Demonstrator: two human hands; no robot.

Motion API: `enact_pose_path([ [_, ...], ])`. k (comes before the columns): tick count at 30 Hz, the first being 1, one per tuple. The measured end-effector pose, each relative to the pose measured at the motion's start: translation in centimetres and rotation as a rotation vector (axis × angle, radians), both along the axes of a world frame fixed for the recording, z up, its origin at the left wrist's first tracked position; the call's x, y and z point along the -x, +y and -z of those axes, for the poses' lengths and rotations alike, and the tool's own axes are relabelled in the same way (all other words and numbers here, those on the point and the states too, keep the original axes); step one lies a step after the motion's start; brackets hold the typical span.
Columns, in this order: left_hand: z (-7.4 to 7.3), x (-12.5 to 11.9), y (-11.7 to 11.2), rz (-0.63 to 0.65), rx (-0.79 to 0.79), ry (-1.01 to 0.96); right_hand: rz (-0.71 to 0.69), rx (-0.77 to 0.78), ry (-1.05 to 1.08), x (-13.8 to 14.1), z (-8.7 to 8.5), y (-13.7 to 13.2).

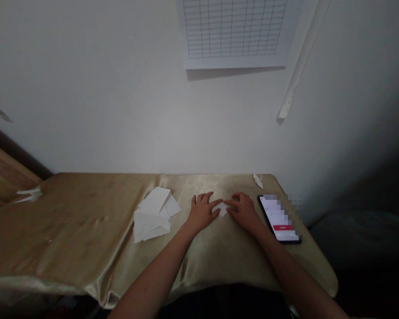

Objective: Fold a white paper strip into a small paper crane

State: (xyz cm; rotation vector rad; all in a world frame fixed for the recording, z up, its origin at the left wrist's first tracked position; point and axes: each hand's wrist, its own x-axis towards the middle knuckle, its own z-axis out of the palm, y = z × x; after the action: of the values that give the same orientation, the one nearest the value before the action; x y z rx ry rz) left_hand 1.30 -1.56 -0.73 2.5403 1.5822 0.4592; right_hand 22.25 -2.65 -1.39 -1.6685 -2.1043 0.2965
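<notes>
White folded paper (223, 210) on a satin-covered tabletop (86, 230)

Two bare forearms reach forward over gold satin. The left hand (202, 212) and right hand (244, 212) lie palm-down and partly open, fingers spread, with their fingertips at either side of the small folded paper; neither shows a clear grip. A loose stack of white paper sheets (152, 215) lies just left of the left hand. A smartphone (279, 219) with a lit screen lies just right of the right hand. Beyond it, a small folded paper piece (258, 180) sits near the far edge.
</notes>
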Motion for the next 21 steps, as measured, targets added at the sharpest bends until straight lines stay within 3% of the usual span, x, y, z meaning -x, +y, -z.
enact_pose_path([
  [21,-1.6,0.1,-0.2,-0.025,0.059,-0.015,0.021,-0.021,-0.07,0.2,-1.2,-0.5],
])
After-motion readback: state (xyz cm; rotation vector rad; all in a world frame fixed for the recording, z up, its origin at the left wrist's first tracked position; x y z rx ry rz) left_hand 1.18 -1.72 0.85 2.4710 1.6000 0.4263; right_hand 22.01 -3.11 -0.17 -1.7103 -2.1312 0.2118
